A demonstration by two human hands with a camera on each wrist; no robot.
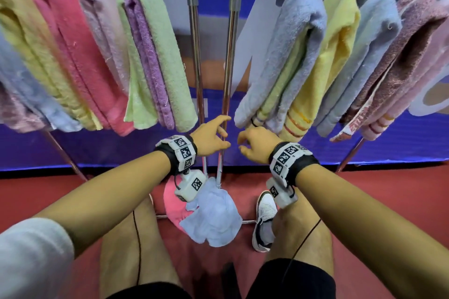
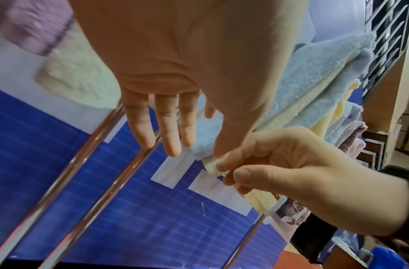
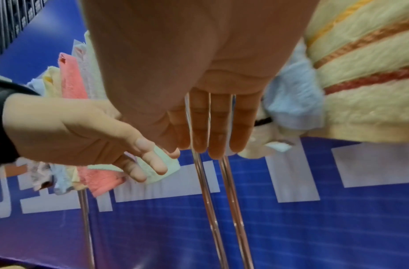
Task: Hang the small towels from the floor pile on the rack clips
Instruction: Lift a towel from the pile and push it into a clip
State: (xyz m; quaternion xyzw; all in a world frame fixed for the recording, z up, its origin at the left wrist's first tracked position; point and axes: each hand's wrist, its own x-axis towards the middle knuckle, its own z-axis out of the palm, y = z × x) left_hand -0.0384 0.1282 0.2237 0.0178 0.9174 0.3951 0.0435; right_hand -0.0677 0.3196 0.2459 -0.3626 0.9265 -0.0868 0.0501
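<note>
Both hands hover between the two chrome upright poles (image 1: pixel 227 60) of the towel rack. The left hand (image 1: pixel 211 137) has loose, spread fingers, its grip holding nothing. The right hand (image 2: pixel 288 171) pinches the pale lower corner of a hanging light-blue terry towel (image 1: pixel 286 56) between thumb and forefinger. Well below both grips, on the red floor (image 1: pixel 388 201) at the rack's foot, lie a crumpled light-blue small towel (image 1: pixel 213 216) and a pink one (image 1: pixel 172 204).

open gap between hung towels (image 1: pixel 155 51), two poles (image 1: pixel 227 60) crossing
</note>
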